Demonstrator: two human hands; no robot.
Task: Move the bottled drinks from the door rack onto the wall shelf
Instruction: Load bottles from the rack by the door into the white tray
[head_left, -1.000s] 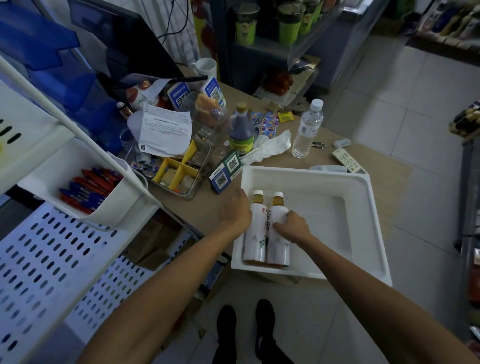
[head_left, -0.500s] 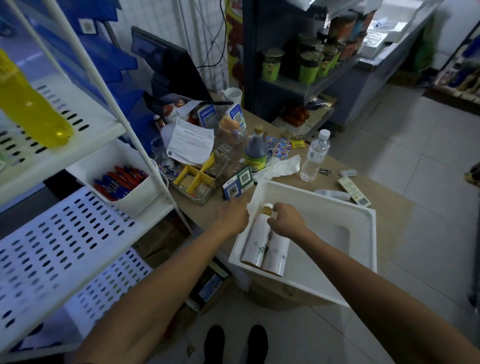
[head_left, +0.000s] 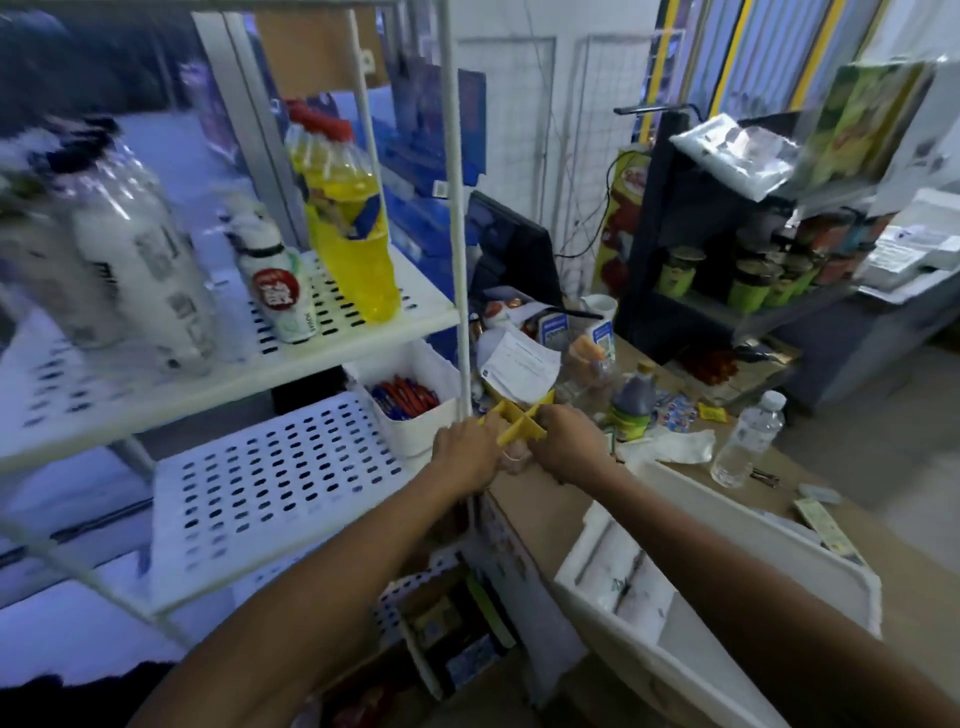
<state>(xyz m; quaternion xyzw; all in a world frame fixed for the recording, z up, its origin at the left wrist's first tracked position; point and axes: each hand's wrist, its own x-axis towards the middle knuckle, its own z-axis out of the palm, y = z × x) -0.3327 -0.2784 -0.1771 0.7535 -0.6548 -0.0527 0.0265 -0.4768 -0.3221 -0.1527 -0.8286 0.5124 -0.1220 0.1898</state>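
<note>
Two white-labelled bottles (head_left: 623, 577) lie side by side in the white tray (head_left: 613, 629) at the near edge of the table (head_left: 545, 501). The left hand (head_left: 467, 452) and right hand (head_left: 569, 447) are raised close together above the table's left edge, backs toward the camera. The state of the fingers cannot be determined; a pale blurred item shows between the hands. Yellow bottles (head_left: 353, 234) stand on the perforated upper shelf (head_left: 332, 317).

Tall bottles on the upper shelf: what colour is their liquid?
The tall bottles hold yellow liquid; head view.
</note>
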